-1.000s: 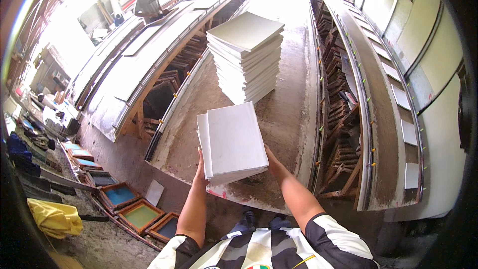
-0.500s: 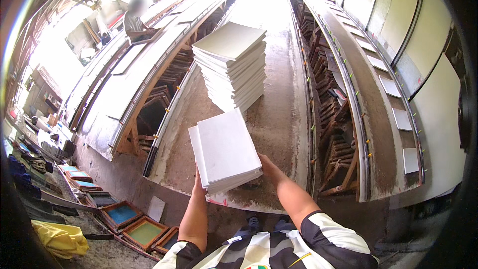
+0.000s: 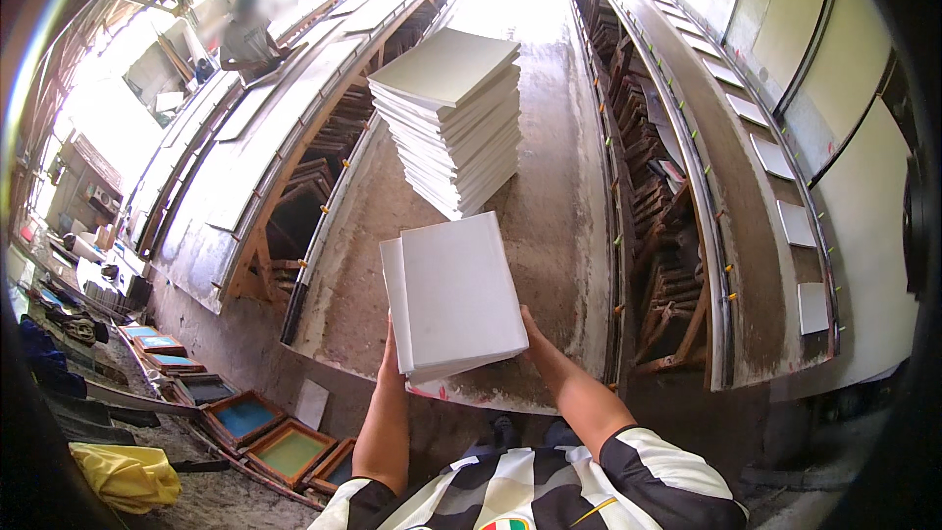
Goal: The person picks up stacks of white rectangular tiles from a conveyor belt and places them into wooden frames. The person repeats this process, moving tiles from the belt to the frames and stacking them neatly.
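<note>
Currently, a thick bundle of white sheets point(image 3: 463, 294) is gripped between two bare hands, on the near side of the tall white sheet pile point(image 3: 453, 132). The left hand point(image 3: 391, 358) presses against the bundle's left side and the right hand point(image 3: 533, 339) against its right side near the lower corner, both closed on it. Most of the fingers are hidden, and whether the bundle also rests on something below cannot be told. Its upper part lies shifted rightward, baring a narrow strip of the layer underneath.

The tall pile stands on the long, brown-stained middle table point(image 3: 549, 255), its layers unevenly stepped. To the pile's left runs another long table point(image 3: 186, 265), and farther off on that side is a co-worker point(image 3: 248, 44). To the pile's right, a third long table point(image 3: 756, 285) carries a row of white rectangular panels point(image 3: 793, 223) along its outer edge. Nearer than the pile and well to its left lie wood-framed screens point(image 3: 291, 451) with blue and green faces, and a crumpled yellow cloth point(image 3: 126, 476).
</note>
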Action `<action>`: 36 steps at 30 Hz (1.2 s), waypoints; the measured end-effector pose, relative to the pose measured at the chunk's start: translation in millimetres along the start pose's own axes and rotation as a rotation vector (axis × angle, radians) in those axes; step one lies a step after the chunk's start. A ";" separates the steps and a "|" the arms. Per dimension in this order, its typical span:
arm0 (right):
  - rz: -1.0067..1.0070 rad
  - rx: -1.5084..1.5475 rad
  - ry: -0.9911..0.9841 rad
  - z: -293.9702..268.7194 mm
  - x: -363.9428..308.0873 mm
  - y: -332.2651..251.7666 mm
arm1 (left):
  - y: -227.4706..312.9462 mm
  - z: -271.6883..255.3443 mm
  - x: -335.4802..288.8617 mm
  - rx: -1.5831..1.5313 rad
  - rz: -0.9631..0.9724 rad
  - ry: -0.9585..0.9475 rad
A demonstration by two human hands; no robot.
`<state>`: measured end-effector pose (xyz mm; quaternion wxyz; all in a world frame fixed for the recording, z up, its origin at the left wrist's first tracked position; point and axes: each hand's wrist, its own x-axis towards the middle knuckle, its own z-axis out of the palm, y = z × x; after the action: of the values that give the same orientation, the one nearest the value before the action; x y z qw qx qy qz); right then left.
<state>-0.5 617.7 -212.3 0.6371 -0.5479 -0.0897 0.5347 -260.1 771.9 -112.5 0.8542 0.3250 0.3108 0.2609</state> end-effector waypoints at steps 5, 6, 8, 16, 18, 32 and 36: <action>-0.057 0.184 -0.159 -25.2 -29.2 -40.2 | -3.2 45.8 -7.7 0.057 0.041 -0.026; -0.094 0.154 -0.128 -31.5 -36.6 -50.3 | -7.0 58.0 -8.2 0.050 0.059 -0.044; -0.161 0.093 -0.070 -43.8 -52.0 -68.7 | -11.8 82.2 -2.6 0.072 0.068 -0.065; -0.324 0.212 -0.008 -124.0 -165.6 -149.1 | -62.3 203.0 11.6 0.223 0.084 -0.200; -0.386 0.226 0.007 -157.2 -190.5 -161.4 | -81.3 244.3 14.6 0.220 0.040 -0.288; -0.516 0.277 0.405 -456.6 -419.3 -181.3 | -331.7 526.3 -38.6 0.250 -0.242 -0.565; -0.504 0.292 0.506 -508.8 -459.9 -178.7 | -395.4 546.4 -40.4 0.205 -0.282 -0.696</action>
<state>270.5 -16.4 -48.6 0.8220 -0.5266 0.0155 0.2163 191.9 272.9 -56.1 0.8991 0.4320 0.0684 -0.0173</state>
